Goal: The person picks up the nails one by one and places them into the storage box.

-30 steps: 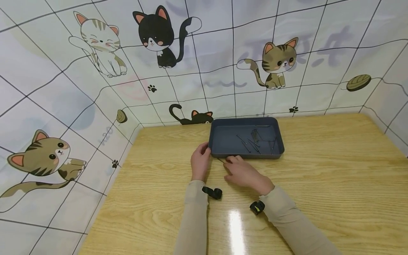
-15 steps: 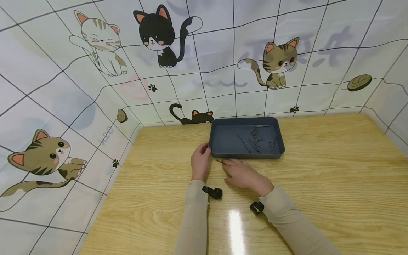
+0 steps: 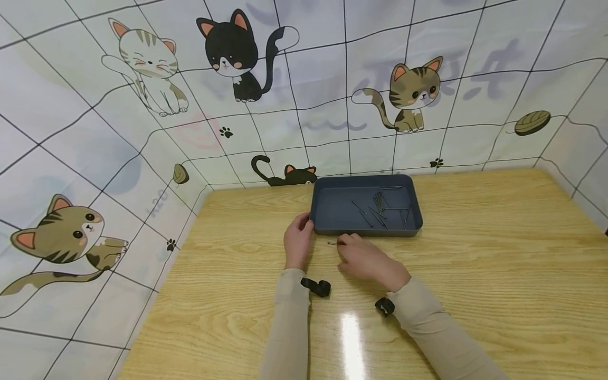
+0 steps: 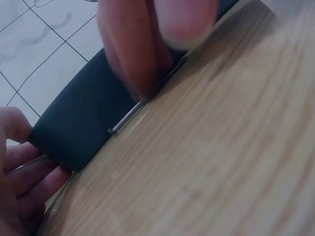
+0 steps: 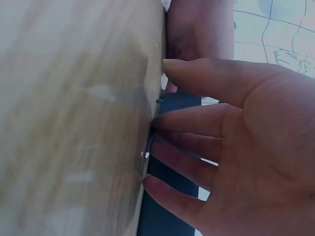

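A dark blue-grey tray (image 3: 337,203) stands on the wooden table, with several thin metal nails (image 3: 378,203) scattered over its right half. My left hand (image 3: 298,244) holds the tray's near left corner; in the left wrist view its fingers (image 4: 37,179) lie against the end wall. Just in front of the tray, my right hand (image 3: 363,256) reaches down to a nail (image 3: 332,243) on the table. That nail (image 4: 125,119) lies along the foot of the tray's front wall, partly covered by the right fingers. These fingers (image 5: 187,120) are fairly straight, with the thumb (image 5: 197,73) apart from them.
Behind the table (image 3: 475,237) rises a white gridded wall cloth (image 3: 328,74) printed with cartoon cats, which also covers both sides. Black camera mounts (image 3: 316,287) are strapped at both wrists. A bright light reflection shows on the near tabletop.
The right hand has shifted slightly to the right, and the nail at its fingertips has turned from slanted to nearly level. The left hand keeps its place at the tray corner.
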The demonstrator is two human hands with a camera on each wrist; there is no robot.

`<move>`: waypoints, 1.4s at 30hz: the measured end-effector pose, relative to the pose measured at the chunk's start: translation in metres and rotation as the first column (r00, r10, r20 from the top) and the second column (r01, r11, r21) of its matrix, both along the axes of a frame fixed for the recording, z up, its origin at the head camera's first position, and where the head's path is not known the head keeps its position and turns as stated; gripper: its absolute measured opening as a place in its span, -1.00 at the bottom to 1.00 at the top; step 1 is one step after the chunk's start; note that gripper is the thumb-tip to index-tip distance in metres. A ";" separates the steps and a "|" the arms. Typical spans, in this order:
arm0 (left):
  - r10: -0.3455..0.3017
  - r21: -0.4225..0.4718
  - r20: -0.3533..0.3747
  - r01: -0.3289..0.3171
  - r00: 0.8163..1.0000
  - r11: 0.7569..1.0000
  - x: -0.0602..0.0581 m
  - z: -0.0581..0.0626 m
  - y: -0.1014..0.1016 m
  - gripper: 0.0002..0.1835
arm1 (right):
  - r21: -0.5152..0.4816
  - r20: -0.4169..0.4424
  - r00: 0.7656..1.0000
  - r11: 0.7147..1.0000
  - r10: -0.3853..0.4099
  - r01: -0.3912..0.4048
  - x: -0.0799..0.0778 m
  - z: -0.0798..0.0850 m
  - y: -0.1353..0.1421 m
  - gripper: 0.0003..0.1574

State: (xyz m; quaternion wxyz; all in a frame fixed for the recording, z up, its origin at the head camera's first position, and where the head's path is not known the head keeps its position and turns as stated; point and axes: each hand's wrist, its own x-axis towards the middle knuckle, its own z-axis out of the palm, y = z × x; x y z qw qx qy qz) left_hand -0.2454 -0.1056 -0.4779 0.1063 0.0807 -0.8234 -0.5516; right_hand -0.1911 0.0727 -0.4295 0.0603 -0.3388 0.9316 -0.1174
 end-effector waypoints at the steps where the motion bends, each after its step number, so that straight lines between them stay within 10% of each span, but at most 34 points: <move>1: 0.002 0.000 0.000 -0.002 1.000 1.000 0.000 0.000 0.000 -0.67 | -0.012 0.014 1.000 1.000 -0.002 0.002 0.000 0.002 0.001 -0.59; 12: -0.002 -0.005 -0.017 0.002 1.000 1.000 0.001 0.002 0.000 -0.69 | -0.013 0.202 0.979 0.999 -0.026 0.029 -0.001 0.017 0.019 -0.72; 32: -0.011 0.001 -0.034 0.011 0.999 1.000 0.000 -0.001 -0.002 -0.68 | -0.115 0.120 0.977 0.975 -0.176 0.189 -0.008 0.005 0.014 -0.63; 42: -0.002 0.000 -0.022 0.002 1.000 1.000 0.000 -0.001 -0.002 -0.68 | -0.180 0.241 0.949 0.951 -0.205 0.251 -0.012 -0.003 0.008 -0.73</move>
